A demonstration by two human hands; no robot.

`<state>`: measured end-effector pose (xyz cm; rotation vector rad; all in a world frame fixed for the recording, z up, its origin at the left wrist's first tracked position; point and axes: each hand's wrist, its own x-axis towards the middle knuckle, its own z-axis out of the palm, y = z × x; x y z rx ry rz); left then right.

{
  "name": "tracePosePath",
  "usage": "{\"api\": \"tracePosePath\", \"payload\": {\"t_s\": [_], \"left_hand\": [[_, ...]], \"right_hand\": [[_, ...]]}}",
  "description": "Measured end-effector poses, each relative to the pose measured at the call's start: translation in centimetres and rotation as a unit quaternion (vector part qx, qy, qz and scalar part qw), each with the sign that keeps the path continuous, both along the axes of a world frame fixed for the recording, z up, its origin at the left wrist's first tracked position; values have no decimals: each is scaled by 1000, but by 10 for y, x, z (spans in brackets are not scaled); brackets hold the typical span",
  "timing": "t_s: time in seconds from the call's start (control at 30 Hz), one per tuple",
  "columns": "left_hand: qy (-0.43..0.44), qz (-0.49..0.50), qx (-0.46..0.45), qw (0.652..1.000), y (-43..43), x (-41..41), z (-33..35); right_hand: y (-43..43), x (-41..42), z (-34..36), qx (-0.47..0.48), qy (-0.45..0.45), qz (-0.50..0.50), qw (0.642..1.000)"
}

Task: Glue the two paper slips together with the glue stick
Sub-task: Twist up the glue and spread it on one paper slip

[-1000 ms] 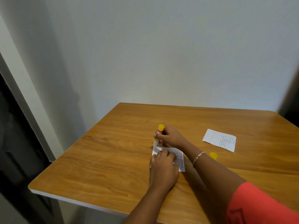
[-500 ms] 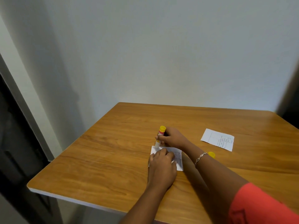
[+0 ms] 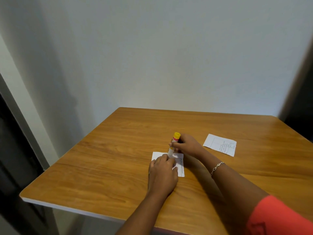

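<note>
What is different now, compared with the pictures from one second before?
The right hand, gripping the glue stick, slid its tip rightward along the far edge of the near slip. Nothing was grasped or released. The left hand keeps pressing that slip; the second slip lies unmoved on the table.

left hand (image 3: pixel 162 173) covers most of near paper slip (image 3: pixel 180 160). glue stick (image 3: pixel 174 141) tip blurs into it, contact unclear. far paper slip (image 3: pixel 219 145) print too small to read. table (image 3: pixel 101 167) cropped right, bottom.
</note>
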<state>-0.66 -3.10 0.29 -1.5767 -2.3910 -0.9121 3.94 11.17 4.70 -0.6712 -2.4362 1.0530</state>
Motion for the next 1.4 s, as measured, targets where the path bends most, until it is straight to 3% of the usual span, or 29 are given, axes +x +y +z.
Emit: {"api": "tracePosePath", "payload": {"t_s": [0.47, 0.63, 0.73, 0.93, 1.4], "left_hand": [[-2, 1, -1, 1000, -1, 1, 4], [-12, 4, 8, 1000, -1, 1, 3], [-17, 7, 9, 1000, -1, 0, 3], [-23, 8, 16, 1000, -1, 1, 3], [-14, 11, -4, 1000, -2, 1, 6]], "right_hand": [[10, 28, 2, -41, 5, -41, 998], [6, 35, 5, -97, 80, -50, 991], [2, 35, 1, -115, 77, -59, 989], [-9, 34, -8, -51, 106, -142, 983], [-14, 26, -11, 27, 59, -177, 982]]}}
